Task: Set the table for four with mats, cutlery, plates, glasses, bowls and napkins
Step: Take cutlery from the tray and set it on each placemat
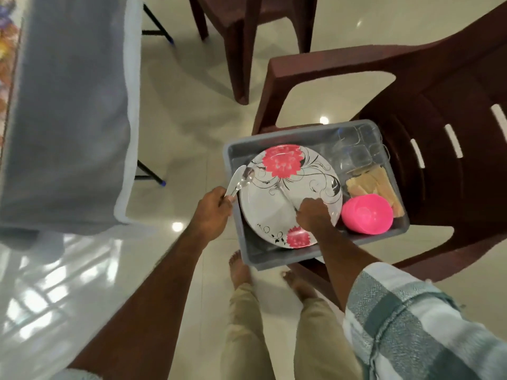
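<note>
A grey plastic bin (233,157) rests on a dark brown chair. In it lies a white plate (277,204) with pink flowers, a pink bowl (366,216) to its right, clear glasses (356,149) at the back and beige napkins (384,185) beside them. My left hand (214,212) is over the bin's left edge, shut on spoons (240,179) that point up and away. My right hand (314,218) rests on the plate, fingers pinched on a thin piece of cutlery (285,192) lying across it.
The table with a grey-blue cloth (68,119) hangs at the left, its dark legs showing beneath. The brown chair (452,160) holds the bin; a second brown chair (247,37) stands behind. My bare feet stand on the glossy tiled floor below the bin.
</note>
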Motion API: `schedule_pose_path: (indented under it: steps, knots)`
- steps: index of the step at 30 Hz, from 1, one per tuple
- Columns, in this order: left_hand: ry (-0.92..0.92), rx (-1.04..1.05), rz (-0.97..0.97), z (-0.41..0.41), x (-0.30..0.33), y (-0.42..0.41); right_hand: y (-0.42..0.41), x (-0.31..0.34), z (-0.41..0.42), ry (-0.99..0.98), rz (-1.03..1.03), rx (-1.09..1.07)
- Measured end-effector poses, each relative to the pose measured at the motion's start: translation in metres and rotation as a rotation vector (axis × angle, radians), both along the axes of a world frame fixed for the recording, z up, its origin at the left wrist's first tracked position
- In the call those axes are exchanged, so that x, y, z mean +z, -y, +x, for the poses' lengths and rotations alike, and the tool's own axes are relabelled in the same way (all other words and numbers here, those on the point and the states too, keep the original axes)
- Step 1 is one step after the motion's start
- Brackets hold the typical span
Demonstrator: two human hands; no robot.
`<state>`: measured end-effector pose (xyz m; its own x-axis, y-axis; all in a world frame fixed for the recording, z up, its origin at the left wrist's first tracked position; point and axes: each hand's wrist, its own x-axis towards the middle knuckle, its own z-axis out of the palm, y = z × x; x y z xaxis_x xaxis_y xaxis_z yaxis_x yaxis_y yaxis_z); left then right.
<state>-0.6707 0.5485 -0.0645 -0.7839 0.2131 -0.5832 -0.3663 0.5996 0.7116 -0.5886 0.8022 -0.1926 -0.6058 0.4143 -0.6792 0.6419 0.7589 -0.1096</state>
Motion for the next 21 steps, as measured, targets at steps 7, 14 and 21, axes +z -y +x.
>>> schedule_pose_path:
  steps: [7, 14, 21]
  knots:
    - [-0.036, 0.056, -0.052, 0.043, 0.018, -0.013, -0.003, 0.03, 0.014, -0.293, -0.173, -0.146]
    - [-0.111, 0.275, -0.001, 0.062, 0.101, -0.026, 0.001, 0.158, -0.022, -0.676, -0.651, -0.112]
    - [-0.138, 0.602, 0.078, 0.098, 0.197, 0.059, 0.108, 0.287, -0.049, -0.458, -1.163, -0.074]
